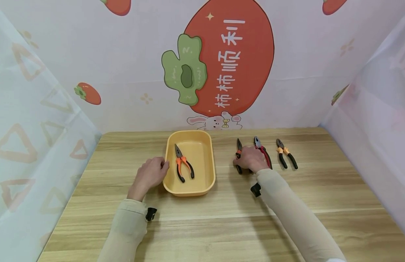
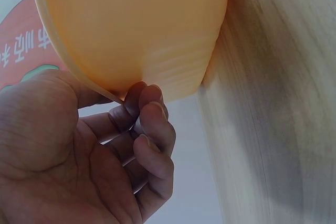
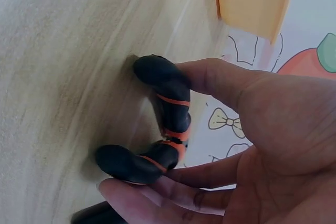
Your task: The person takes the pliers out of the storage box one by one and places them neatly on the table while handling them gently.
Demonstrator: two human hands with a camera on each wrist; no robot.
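My left hand [image 1: 151, 171] pinches the left rim of a yellow plastic tray [image 1: 204, 160], thumb inside and fingers curled against the outer wall [image 2: 142, 30]. Inside the tray lie long-nose pliers [image 1: 179, 154] with orange and black handles, slightly spread. To the tray's right, my right hand [image 1: 251, 158] holds a second pair of pliers [image 1: 239, 145], dark and narrow-nosed. In the right wrist view, the thumb is on one black-and-orange handle [image 3: 167, 74] and fingers are on the other, low over the table. The hand partly hides these pliers in the head view.
Red-and-black pliers [image 1: 263, 150] lie just right of my right hand, partly covered by it. Farther right are pliers with black and light-orange handles [image 1: 285, 153]. The wooden table [image 1: 196, 233] meets a printed cloth backdrop [image 1: 133, 65] behind and cloth at both sides.
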